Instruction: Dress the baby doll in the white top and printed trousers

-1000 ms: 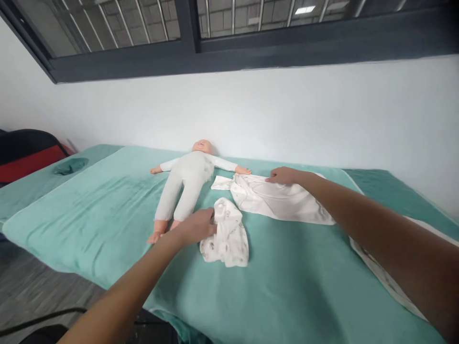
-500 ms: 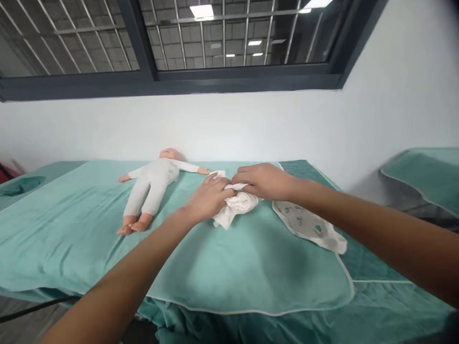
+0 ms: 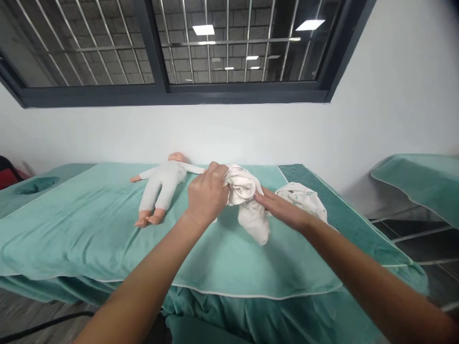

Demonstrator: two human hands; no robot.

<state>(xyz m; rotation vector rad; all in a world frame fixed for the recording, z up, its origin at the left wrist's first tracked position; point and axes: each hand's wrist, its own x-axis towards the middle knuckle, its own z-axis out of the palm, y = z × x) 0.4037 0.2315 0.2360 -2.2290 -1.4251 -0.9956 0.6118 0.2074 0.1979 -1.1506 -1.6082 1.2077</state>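
A white printed cloth (image 3: 242, 188), bunched into a roll, is held just above the bed with one end hanging down like a sleeve or a leg. My left hand (image 3: 208, 191) is closed in a fist around its left side. Against the roll's right side rests my right hand (image 3: 281, 205), its fingers stretched out and touching the fabric. A second white printed cloth (image 3: 304, 198) lies crumpled on the bed just beyond my right hand. To the left, a baby doll (image 3: 163, 179) in a white suit lies on its back, arms spread and feet bare.
A green sheet (image 3: 89, 229) covers the bed, which has a face hole (image 3: 36, 185) at its left end. Behind it are a white wall (image 3: 233, 134) and a barred window (image 3: 229, 93). Another green-covered bed (image 3: 423, 184) stands at the right.
The rolled cloth has been lifted off the bed and one end now hangs down. My left hand has closed into a fist; my right hand has moved to the roll's right side, fingers straightened.
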